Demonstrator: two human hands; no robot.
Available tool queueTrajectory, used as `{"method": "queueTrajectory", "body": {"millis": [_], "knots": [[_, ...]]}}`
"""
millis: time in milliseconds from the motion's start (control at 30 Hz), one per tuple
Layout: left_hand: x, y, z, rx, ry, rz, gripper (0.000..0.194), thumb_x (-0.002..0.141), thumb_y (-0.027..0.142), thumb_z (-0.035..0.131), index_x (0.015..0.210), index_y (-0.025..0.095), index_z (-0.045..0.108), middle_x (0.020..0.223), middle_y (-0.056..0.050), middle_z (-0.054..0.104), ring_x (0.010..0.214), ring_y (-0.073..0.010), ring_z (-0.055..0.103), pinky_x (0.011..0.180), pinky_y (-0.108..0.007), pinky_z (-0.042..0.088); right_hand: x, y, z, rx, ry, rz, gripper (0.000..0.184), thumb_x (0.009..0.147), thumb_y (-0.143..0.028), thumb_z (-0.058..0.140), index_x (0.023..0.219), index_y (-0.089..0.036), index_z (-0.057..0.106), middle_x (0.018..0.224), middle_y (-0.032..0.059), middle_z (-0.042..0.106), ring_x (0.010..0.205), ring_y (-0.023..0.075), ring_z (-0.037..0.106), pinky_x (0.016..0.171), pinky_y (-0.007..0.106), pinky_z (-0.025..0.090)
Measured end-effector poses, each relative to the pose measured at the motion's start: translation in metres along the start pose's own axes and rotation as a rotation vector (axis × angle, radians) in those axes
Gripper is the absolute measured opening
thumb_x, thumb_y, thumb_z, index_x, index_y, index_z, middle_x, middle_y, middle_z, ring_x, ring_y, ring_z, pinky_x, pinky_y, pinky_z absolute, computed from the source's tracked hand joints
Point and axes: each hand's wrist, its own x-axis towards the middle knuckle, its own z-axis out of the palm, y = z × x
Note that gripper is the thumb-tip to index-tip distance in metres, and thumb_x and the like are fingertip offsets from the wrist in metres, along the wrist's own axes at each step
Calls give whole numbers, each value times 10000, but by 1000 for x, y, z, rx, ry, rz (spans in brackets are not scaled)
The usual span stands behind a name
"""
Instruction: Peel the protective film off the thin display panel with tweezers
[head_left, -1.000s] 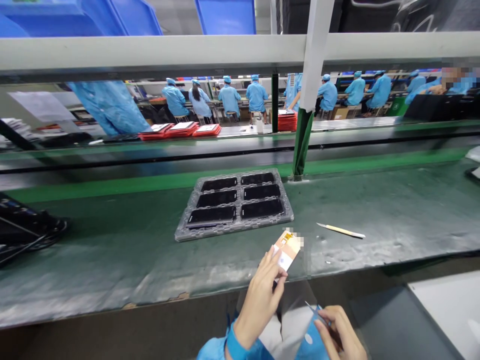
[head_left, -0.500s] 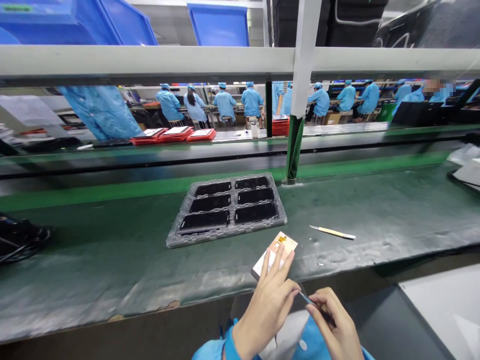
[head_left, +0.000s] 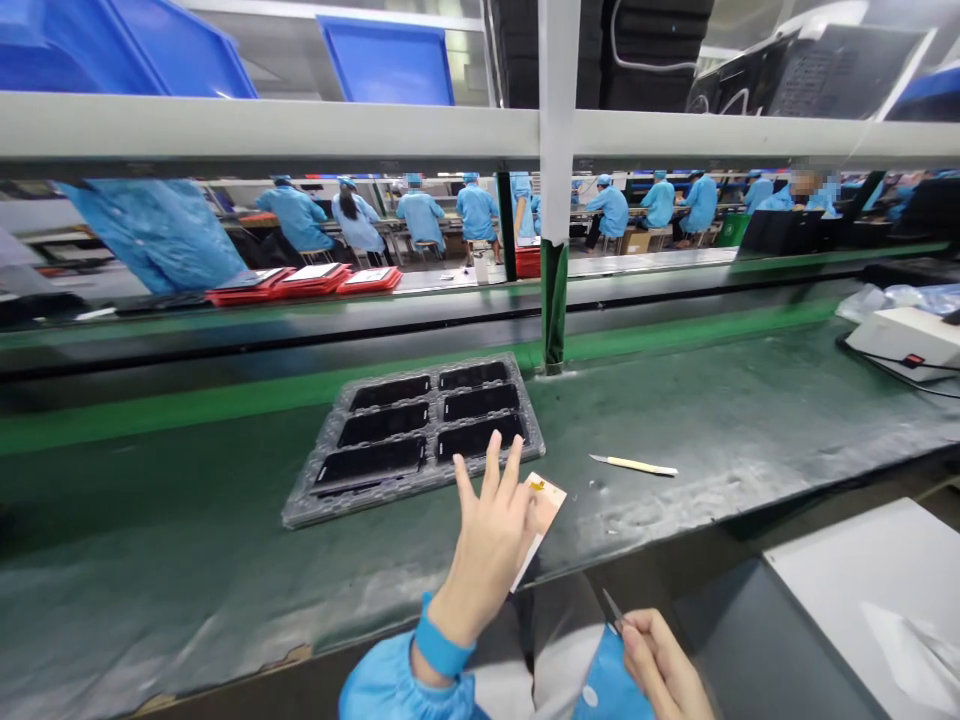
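My left hand (head_left: 487, 535) is open, its fingers spread towards the tray, and it partly hides a flat phone-sized panel (head_left: 549, 500). That panel has a white and pale orange face with a small gold flex piece, and it lies near the bench's front edge. In front of the bench edge, my right hand (head_left: 664, 665) is closed round dark tweezers (head_left: 613, 608) whose tips point up and left. Beyond my left fingertips, a clear plastic tray (head_left: 300, 508) holds several black phone screens (head_left: 382, 460) in two columns. A yellow-handled craft knife (head_left: 637, 465) lies right of the panel.
A green-topped bench (head_left: 187, 560) runs across, with a post (head_left: 555, 300) rising behind the tray. A white box with a cable (head_left: 900, 345) stands at the right. Red stacks (head_left: 311, 280) lie on the far ledge. Several people in blue coats sit beyond.
My left hand has moved away from my right hand, up towards the tray, with fingers spread wider. My right hand has dropped lower right, still with the tweezers. The view has turned right.
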Motion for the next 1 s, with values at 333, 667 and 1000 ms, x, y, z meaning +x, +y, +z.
{"method": "queueTrajectory", "body": {"millis": [333, 667, 1000], "knots": [[25, 15, 34, -164, -304, 103, 140, 918, 196, 624, 793, 160, 570, 1366, -184, 611, 1425, -416, 362, 1095, -776, 246, 29, -18, -5, 320, -183, 113, 508, 794, -706, 637, 892, -220, 529, 635, -63, 527, 395, 58, 385, 342, 174, 271], [-35, -39, -21, -419, -284, 6, 417, 982, 240, 528, 1396, 239, 477, 1478, -99, 519, 1418, -247, 406, 1163, -488, 376, 22, -4, -11, 57, -126, -40, 423, 891, -607, 573, 1019, -211, 651, 659, -17, 605, 599, 154, 586, 573, 240, 485], [-96, -34, -9, -286, -187, 78, 491, 984, 102, 448, 1464, 204, 424, 1410, -108, 590, 1334, -225, 524, 1098, -394, 482, 11, -21, 21, -303, -207, -483, 276, 985, -438, 496, 971, -272, 716, 808, 6, 695, 555, 130, 623, 509, 191, 487]]}}
